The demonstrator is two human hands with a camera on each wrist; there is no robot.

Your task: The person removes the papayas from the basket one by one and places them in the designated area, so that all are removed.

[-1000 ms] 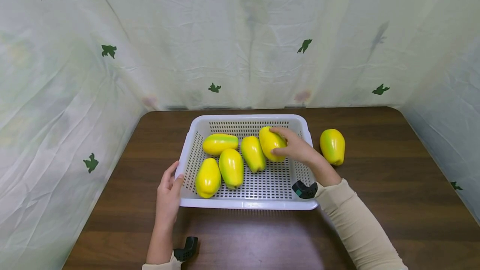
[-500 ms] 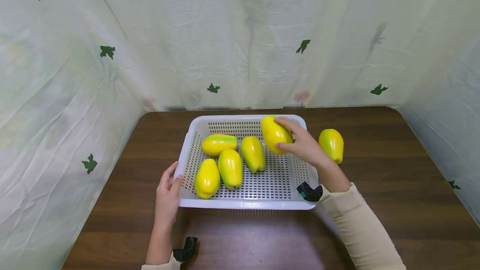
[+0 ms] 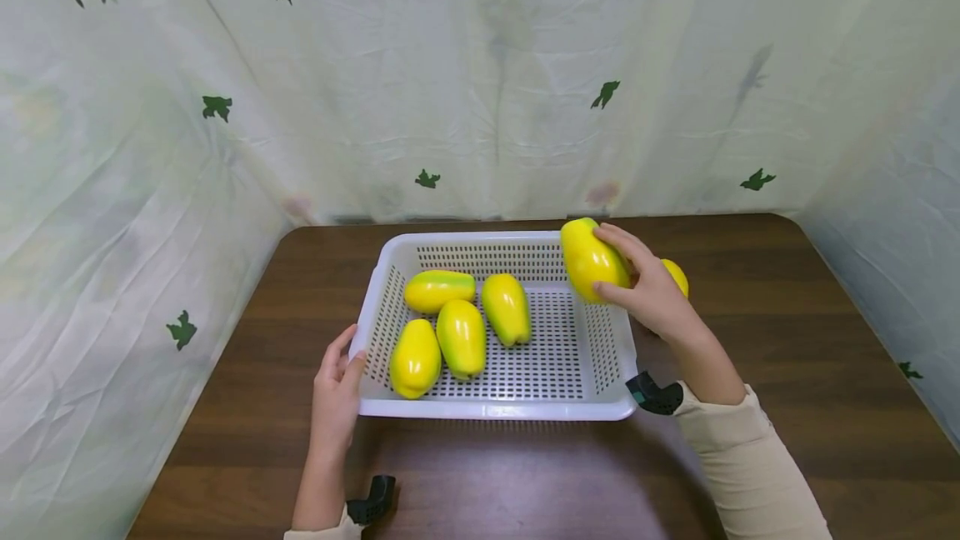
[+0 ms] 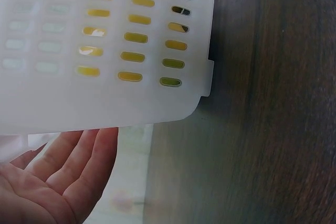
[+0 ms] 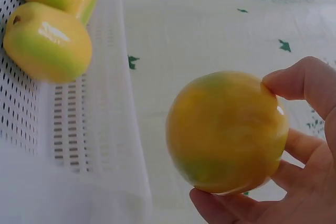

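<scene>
My right hand [image 3: 654, 286] grips a yellow papaya [image 3: 592, 261] above the right rim of a white perforated plastic basket [image 3: 495, 409]. In the right wrist view the thumb and fingertips press around this papaya [image 5: 226, 132], which hangs clear of the basket wall [image 5: 123, 103]. My left hand [image 3: 337, 394] holds the basket's left rim, thumb over the edge. Seen in the left wrist view, the left fingers [image 4: 97, 158] reach up to the underside of the rim. Several yellow-green papayas [image 3: 461, 338] lie in the basket's left and middle part.
One more papaya [image 3: 675, 276] lies on the brown wooden table [image 3: 780, 340] right of the basket, mostly hidden behind my right hand. A pale cloth with green leaf prints [image 3: 495, 107] hangs behind and beside the table.
My right hand has lifted a papaya from among the others and carried it up and right, to above the basket's right rim. The left hand has stayed at the left rim.
</scene>
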